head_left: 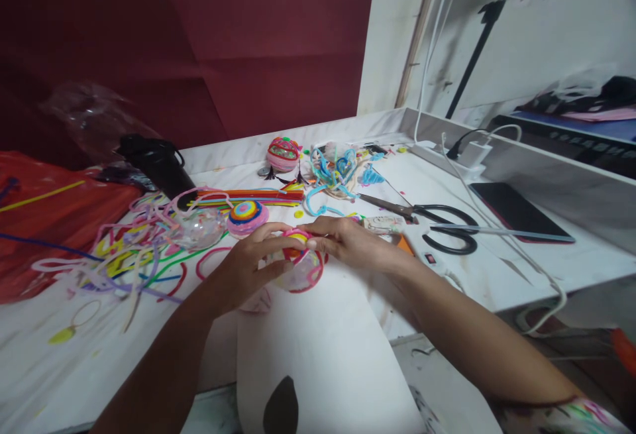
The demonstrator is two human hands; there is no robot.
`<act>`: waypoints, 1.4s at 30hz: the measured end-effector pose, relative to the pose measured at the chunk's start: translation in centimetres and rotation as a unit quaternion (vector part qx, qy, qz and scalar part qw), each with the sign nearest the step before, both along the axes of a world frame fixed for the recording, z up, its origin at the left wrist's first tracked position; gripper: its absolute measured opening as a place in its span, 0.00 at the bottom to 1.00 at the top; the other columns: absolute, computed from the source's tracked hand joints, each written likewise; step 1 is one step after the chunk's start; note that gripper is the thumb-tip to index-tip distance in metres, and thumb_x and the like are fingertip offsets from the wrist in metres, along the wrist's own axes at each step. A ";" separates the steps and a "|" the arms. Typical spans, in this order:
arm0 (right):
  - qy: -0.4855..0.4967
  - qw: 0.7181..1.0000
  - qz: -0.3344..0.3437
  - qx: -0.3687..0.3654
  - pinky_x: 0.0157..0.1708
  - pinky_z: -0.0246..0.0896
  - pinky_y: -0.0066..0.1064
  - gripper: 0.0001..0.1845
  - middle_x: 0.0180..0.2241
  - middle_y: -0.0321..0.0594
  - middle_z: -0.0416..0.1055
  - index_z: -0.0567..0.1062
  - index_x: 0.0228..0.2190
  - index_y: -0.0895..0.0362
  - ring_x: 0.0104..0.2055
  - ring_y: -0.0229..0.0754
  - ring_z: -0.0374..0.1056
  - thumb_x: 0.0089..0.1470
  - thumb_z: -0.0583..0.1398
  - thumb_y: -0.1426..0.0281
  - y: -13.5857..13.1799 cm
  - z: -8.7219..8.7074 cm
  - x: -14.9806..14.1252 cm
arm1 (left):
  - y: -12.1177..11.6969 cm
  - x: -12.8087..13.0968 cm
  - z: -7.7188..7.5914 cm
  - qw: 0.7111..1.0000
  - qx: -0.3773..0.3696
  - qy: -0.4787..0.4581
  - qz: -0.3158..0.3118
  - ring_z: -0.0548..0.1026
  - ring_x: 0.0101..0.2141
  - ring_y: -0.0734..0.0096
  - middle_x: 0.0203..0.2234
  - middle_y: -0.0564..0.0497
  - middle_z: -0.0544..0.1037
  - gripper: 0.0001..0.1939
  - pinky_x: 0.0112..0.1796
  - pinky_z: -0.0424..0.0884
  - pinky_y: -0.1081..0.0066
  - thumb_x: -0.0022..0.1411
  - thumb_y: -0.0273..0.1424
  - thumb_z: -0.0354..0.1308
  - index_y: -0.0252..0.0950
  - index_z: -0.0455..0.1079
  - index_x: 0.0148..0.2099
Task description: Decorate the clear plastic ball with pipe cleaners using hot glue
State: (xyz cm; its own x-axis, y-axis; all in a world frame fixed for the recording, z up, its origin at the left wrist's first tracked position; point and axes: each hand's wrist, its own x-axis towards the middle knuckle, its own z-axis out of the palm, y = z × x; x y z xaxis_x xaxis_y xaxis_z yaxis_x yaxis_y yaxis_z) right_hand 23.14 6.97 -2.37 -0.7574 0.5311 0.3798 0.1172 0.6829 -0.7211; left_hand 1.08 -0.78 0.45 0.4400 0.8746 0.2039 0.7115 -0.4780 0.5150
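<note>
A clear plastic ball [301,273] is between my two hands, with a pink-red pipe cleaner around its edge and yellow and orange strands near its top. My left hand [253,258] grips the ball's left side, thumb and fingers curved around it. From the right, my right hand [342,240] presses thumb and fingertips onto the ball's top. Beyond my left hand sits a pink ball with rainbow rings [245,217]. A clear ball piece [257,300] lies under my left hand, partly hidden.
Loose pipe cleaners [134,248] cover the left, beside a red plastic bag [64,222] and a black bottle [154,162]. A finished-looking pink ball [283,154] stands at the back near blue tangled strands [338,165]. Scissors [415,212], a phone [521,211] and a power strip [437,248] lie right.
</note>
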 end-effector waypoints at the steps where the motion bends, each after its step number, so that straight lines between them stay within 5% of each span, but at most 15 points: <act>1: -0.001 1.000 0.002 0.003 0.43 0.64 0.33 0.16 0.38 0.41 0.78 0.76 0.49 0.54 0.44 0.45 0.71 0.62 0.56 0.68 0.0 0.0 0.1 | 0.0 0.0 0.0 1.000 0.002 0.000 0.000 0.70 0.54 0.61 0.55 0.48 0.70 0.15 0.52 0.68 0.64 0.66 0.40 0.54 0.47 0.73 0.52; 20: -0.054 0.997 -0.041 -0.047 0.48 0.67 0.42 0.28 0.51 0.50 0.73 0.67 0.58 0.58 0.49 0.50 0.71 0.60 0.58 0.62 -0.6 0.6 0.6 | -0.1 0.2 0.2 1.000 -0.001 -0.002 -0.003 0.71 0.52 0.62 0.54 0.48 0.70 0.15 0.51 0.68 0.65 0.66 0.38 0.53 0.47 0.73 0.52; 25: -0.051 0.992 -0.041 -0.106 0.46 0.68 0.42 0.35 0.49 0.50 0.75 0.60 0.63 0.58 0.47 0.49 0.72 0.58 0.60 0.60 -0.5 0.7 0.8 | -0.3 0.1 0.1 1.000 0.000 0.000 -0.002 0.69 0.54 0.61 0.55 0.48 0.70 0.15 0.53 0.67 0.63 0.66 0.39 0.53 0.46 0.73 0.51; 31: -0.018 0.982 -0.009 -0.189 0.46 0.68 0.41 0.35 0.47 0.51 0.74 0.62 0.61 0.62 0.47 0.47 0.71 0.55 0.63 0.64 0.1 0.5 0.7 | -0.4 0.3 0.2 1.000 0.000 0.010 -0.004 0.69 0.55 0.59 0.55 0.48 0.69 0.15 0.54 0.66 0.63 0.66 0.40 0.52 0.46 0.73 0.51; 42: -0.024 0.977 -0.020 -0.212 0.45 0.69 0.41 0.36 0.45 0.49 0.74 0.62 0.61 0.61 0.45 0.46 0.71 0.54 0.64 0.65 0.1 0.5 0.6 | -0.4 0.3 0.3 1.000 -0.003 0.020 -0.022 0.65 0.58 0.59 0.56 0.47 0.68 0.16 0.56 0.63 0.63 0.68 0.40 0.50 0.45 0.71 0.54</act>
State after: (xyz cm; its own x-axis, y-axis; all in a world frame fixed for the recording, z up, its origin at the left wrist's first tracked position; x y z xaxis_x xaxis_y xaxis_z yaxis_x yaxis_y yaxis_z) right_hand 23.72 7.03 -1.90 -0.7438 0.6631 0.0835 0.1787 0.3178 -0.9312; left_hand 1.42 -1.13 0.78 0.4854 0.8555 0.1802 0.7100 -0.5060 0.4898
